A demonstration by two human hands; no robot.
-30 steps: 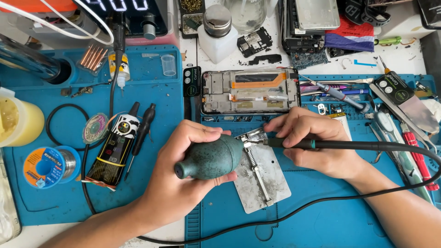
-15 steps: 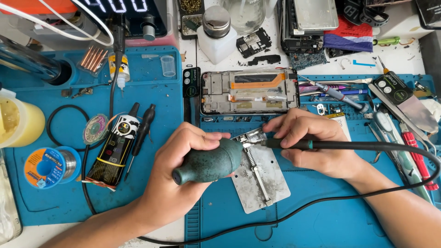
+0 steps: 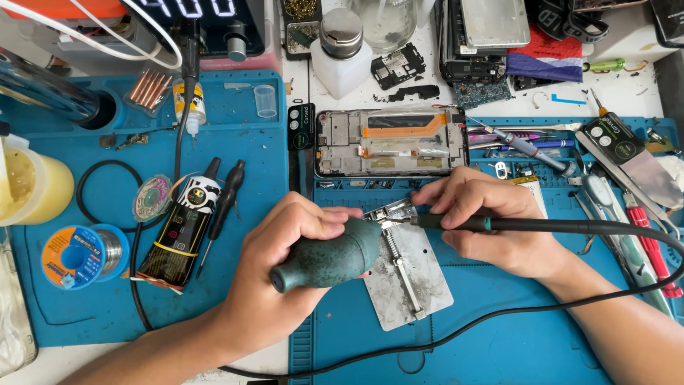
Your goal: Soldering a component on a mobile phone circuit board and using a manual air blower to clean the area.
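You are at an electronics repair bench, a small workshop. Evidence: blue work mats (image 3: 499, 342) cover the table; an opened phone frame (image 3: 390, 142) lies at centre; a solder spool (image 3: 80, 255) sits at your left; tweezers and screwdrivers (image 3: 634, 235) crowd the right edge; a station with a lit number display (image 3: 192, 8) stands at the back.

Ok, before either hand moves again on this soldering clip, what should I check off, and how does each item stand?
1. Left hand grips the green blower: ok.
2. Right hand holds the soldering iron: ok.
3. Iron tip on the part: cannot tell, too small.
4. Metal holder plate flat on the blue mat: ok.
5. Iron cable clear of the plate: ok.
6. Opened phone apart from both hands: ok.
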